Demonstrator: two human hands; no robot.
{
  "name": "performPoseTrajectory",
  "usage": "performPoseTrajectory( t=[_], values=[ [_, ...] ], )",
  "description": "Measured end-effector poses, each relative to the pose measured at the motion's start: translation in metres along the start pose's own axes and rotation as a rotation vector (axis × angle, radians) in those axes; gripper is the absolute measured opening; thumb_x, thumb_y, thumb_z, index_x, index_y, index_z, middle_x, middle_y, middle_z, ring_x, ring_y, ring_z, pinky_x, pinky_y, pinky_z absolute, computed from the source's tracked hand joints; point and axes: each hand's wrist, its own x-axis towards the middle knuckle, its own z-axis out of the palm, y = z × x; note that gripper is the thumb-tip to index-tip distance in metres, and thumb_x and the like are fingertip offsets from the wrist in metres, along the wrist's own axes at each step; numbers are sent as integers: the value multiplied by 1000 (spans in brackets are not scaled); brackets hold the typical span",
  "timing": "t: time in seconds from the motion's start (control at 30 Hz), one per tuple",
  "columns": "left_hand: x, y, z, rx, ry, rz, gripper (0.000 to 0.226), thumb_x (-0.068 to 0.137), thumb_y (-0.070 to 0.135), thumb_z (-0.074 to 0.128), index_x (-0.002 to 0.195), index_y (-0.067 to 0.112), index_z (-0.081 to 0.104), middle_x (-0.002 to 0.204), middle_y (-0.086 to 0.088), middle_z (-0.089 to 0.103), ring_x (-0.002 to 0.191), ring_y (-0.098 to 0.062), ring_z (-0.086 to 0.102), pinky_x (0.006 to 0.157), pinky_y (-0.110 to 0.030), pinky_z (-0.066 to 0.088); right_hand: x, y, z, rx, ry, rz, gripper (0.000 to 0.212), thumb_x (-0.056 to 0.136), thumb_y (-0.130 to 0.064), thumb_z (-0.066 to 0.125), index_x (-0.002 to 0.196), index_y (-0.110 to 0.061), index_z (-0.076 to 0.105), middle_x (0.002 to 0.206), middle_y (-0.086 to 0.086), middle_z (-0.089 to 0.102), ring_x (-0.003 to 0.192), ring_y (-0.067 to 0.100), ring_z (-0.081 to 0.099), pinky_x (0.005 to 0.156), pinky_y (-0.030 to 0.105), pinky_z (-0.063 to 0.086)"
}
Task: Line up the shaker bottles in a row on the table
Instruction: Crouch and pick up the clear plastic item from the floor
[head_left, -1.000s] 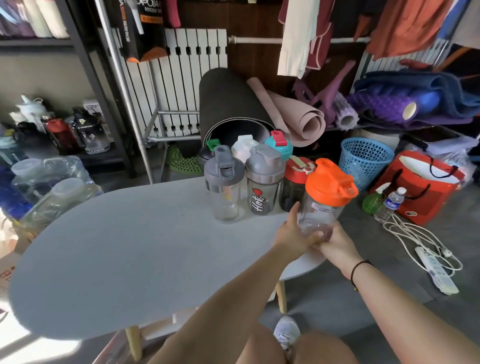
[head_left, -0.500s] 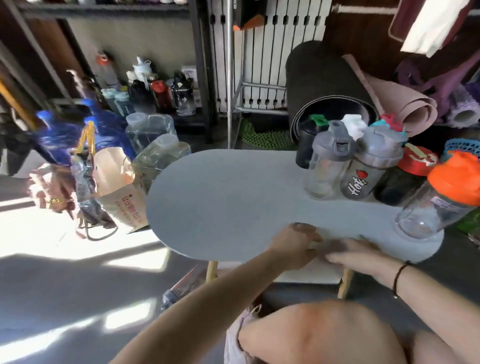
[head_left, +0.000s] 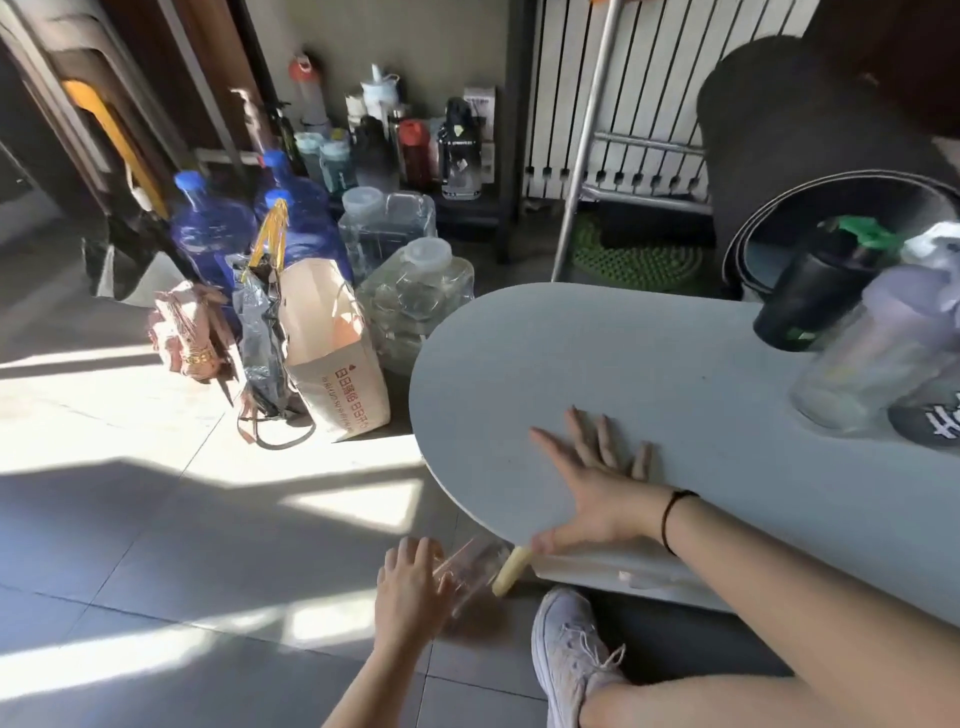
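Note:
Low on the floor under the table's near edge lies a clear shaker bottle (head_left: 470, 569), and my left hand (head_left: 410, 587) curls around its end. My right hand (head_left: 592, 483) rests flat on the grey oval table (head_left: 675, 353), fingers spread, thumb hooked at the rim. At the table's right end stands a cluster of shakers: a black one with a green lid (head_left: 810, 304), a clear one with a grey lid (head_left: 872, 364), and a dark one with white lettering (head_left: 930, 431). They are blurred and cut off by the frame edge.
A pale table leg (head_left: 511, 569) stands right beside the floor bottle. My shoe (head_left: 571, 654) is just right of it. Left of the table sit a paper bag (head_left: 332, 374), blue water jugs (head_left: 208, 228) and clear jugs (head_left: 415, 291). A low shelf of bottles (head_left: 415, 150) lines the wall.
The view swung left and down. My left hand left the table edge and dropped to the clear bottle on the floor. My right hand slid left along the table. The orange-lidded shaker is out of view.

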Motion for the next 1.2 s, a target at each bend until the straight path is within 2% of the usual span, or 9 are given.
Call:
performPoseTrajectory(
  t=[0.1, 0.3, 0.43, 0.47, 0.53, 0.7, 0.8, 0.97, 1.2],
  values=[
    [22, 0, 11, -17, -238, -155, 62, 95, 44, 70, 151, 31, 48, 153, -3, 49, 142, -32, 47, 115, -44, 47, -3, -2, -4, -18, -58, 33, 130, 57, -77, 66, 139, -47, -29, 139, -4, -53, 126, 30, -50, 100, 69, -21],
    [45, -10, 60, 21, -477, -288, 99, 82, 63, 73, 163, 47, 18, 164, 0, 35, 154, -33, 35, 124, -56, 42, -1, 1, 1, -35, -74, 78, 129, 53, -78, 64, 122, -55, -44, 130, -7, -62, 121, 29, -55, 101, 69, -23],
    [57, -9, 71, -20, -396, -334, 93, 88, 60, 63, 165, 54, 11, 161, 7, 41, 151, -26, 39, 123, -44, 46, 6, 3, 13, -38, 46, 65, 127, 35, -84, 54, 108, -64, -48, 121, -22, -64, 115, 15, -61, 101, 67, -17],
    [59, -9, 71, -6, -387, -336, 93, 88, 60, 63, 165, 53, 11, 160, 8, 42, 150, -27, 41, 121, -41, 48, 7, 4, 13, -36, 46, 73, 126, 31, -84, 50, 106, -65, -49, 118, -23, -65, 110, 10, -62, 100, 65, -17],
    [63, -9, 68, 23, -405, -307, 95, 87, 60, 66, 165, 49, 13, 159, 5, 45, 147, -31, 43, 117, -42, 49, 4, 1, 8, -73, -31, 95, 123, 31, -83, 45, 102, -61, -53, 114, -19, -69, 103, 13, -65, 102, 65, -20],
    [63, -18, 35, 88, -315, -299, 81, 94, 52, 67, 162, 29, 30, 152, 0, 53, 142, -31, 47, 111, -39, 55, -4, -3, 1, -37, -67, 78, 128, 52, -79, 62, 111, -56, -49, 125, -8, -65, 117, 29, -57, 101, 67, -23],
    [61, -21, 1, 102, -290, -334, 93, 86, 49, 81, 160, 32, 28, 155, 1, 53, 142, -29, 48, 107, -40, 55, -5, -2, 1, -32, -59, 58, 130, 53, -80, 61, 124, -53, -44, 131, -4, -62, 123, 30, -53, 100, 69, -22],
    [55, -23, -59, 156, -192, -325, 95, 84, 46, 85, 159, 31, 29, 150, -6, 58, 139, -33, 51, 105, -44, 56, -6, -2, -1, -24, -67, 28, 138, 41, -89, 59, 136, -48, -33, 136, -3, -57, 123, 31, -52, 98, 70, -22],
    [31, 4, -137, 195, -23, -266, 98, 82, 43, 87, 161, 29, 30, 150, -10, 60, 139, -41, 53, 105, -50, 56, -8, 2, 3, 18, 9, -13, 127, 55, -82, 63, 141, -47, -25, 146, 0, -47, 131, 33, -45, 99, 70, -20]
  ],
)
